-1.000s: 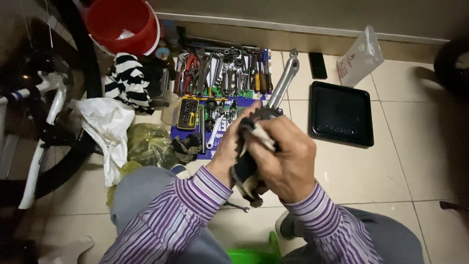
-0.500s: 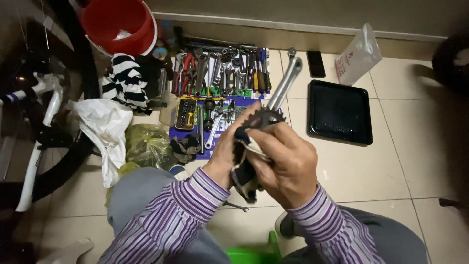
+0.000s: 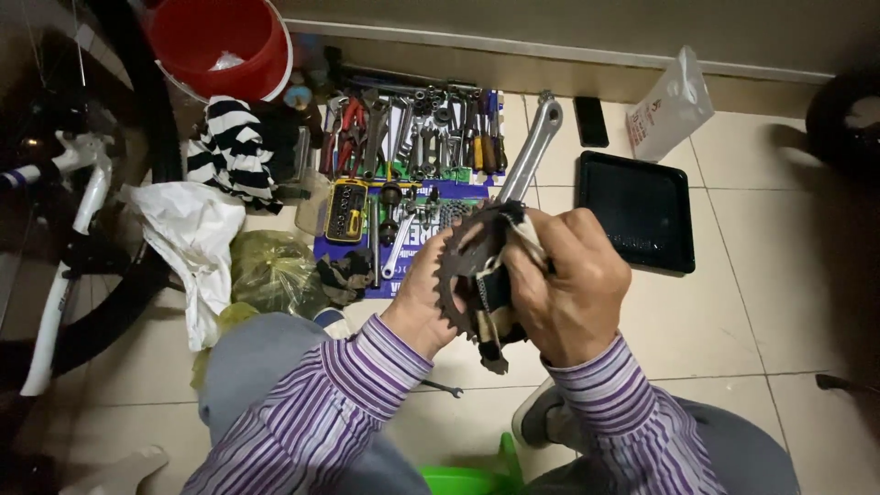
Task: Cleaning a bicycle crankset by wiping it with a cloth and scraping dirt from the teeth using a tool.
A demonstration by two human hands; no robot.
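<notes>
Pale floor tiles (image 3: pixel 761 302) fill the frame beneath us, and we work just above them at the centre. Our left hand (image 3: pixel 423 293) is curled shut around the lower left rim of a bicycle crankset (image 3: pixel 467 275), gripping its toothed chainring from behind. Our right hand (image 3: pixel 573 284) is clenched on a dirty rag (image 3: pixel 500 284), which it presses against the chainring's face, so this grip holds cloth rather than metal.

The crankset sits in the middle of the frame, between both hands. Its long axis runs along the silver crank arm (image 3: pixel 532 151), which points up and slightly right, toward the top centre of the frame, ending in a round eye. The chainring looks dark and greasy, with small sharp teeth showing along its left and lower edge; the arm is bright, flat-sided metal.

Beyond the hands, a blue mat (image 3: pixel 403 220) carries wrenches, pliers and screwdrivers in the upper middle. Right of the crank arm lie a black tray (image 3: pixel 642 211), a dark phone (image 3: pixel 591 121) and a clear plastic bag (image 3: pixel 669 105). At the upper left stand a red bucket (image 3: pixel 220 41), a striped cloth (image 3: pixel 229 151), a white rag (image 3: pixel 192 238) and a bicycle wheel (image 3: pixel 151 137).
</notes>
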